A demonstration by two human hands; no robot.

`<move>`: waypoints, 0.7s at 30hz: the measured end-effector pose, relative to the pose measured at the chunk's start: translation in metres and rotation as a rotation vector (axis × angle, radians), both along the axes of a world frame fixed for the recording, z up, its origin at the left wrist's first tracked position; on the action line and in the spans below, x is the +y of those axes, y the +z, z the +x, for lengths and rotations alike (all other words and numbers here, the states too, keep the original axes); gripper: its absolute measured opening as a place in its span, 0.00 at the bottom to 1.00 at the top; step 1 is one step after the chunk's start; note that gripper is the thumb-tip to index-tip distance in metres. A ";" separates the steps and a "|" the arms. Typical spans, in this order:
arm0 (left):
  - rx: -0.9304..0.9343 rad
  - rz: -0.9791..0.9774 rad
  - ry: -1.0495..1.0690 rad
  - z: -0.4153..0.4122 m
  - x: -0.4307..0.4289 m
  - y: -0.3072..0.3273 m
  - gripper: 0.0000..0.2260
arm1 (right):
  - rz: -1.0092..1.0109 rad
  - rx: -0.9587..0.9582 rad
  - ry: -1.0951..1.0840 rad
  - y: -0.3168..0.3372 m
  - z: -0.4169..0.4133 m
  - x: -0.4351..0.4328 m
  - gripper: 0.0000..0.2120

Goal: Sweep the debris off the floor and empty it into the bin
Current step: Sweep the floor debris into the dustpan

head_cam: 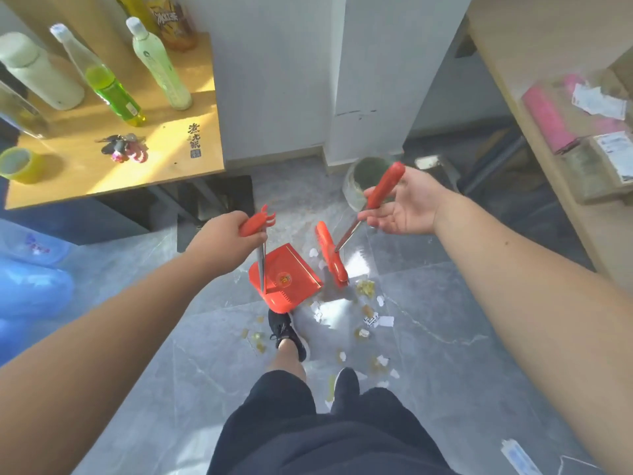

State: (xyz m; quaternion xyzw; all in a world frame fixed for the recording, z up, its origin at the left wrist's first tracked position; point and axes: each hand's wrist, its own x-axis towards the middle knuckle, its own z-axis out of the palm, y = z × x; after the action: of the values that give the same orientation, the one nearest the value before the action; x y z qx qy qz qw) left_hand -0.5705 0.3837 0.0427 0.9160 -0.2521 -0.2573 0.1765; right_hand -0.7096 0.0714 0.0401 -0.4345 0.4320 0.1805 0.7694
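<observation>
My left hand (226, 236) grips the red handle of an orange dustpan (286, 277), whose pan rests on the grey floor just ahead of my foot. In my right hand (400, 205), held loosely with the fingers partly spread, is the red handle of an orange broom (331, 255). The broom head stands on the floor to the right of the dustpan. Scraps of white paper and yellowish debris (368, 318) lie scattered on the tiles to the right of and behind the dustpan. A round bin (356, 181) with a dark inside stands by the wall, behind my right hand.
A wooden table (144, 166) at left carries bottles, keys and a tape roll. A shelf (561, 186) with packages runs along the right. A blue bag (34, 289) lies at far left. My feet (287, 332) stand among the debris.
</observation>
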 end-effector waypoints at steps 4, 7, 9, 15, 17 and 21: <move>-0.119 0.039 0.044 -0.053 0.023 -0.009 0.12 | 0.016 0.180 0.055 -0.028 -0.063 0.019 0.06; -0.148 0.073 0.071 -0.084 0.039 -0.015 0.13 | -0.002 0.234 0.058 -0.040 -0.098 0.035 0.05; -0.130 0.089 0.085 -0.102 0.050 -0.019 0.12 | 0.016 0.222 0.023 -0.042 -0.116 0.047 0.06; -0.154 0.131 0.081 -0.133 0.078 -0.025 0.15 | -0.013 0.275 0.022 -0.076 -0.169 0.058 0.04; -0.158 0.130 0.089 -0.138 0.086 -0.028 0.15 | -0.128 0.378 0.078 -0.094 -0.190 0.063 0.08; -0.169 0.121 0.083 -0.153 0.105 -0.036 0.17 | -0.278 0.506 0.111 -0.119 -0.227 0.074 0.07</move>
State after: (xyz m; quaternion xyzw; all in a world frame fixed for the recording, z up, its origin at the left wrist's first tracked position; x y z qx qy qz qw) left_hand -0.7237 0.4883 0.0069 0.9531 -0.2117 -0.1864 0.1095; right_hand -0.9370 0.1458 -0.0789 -0.5000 0.6063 0.2642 0.5591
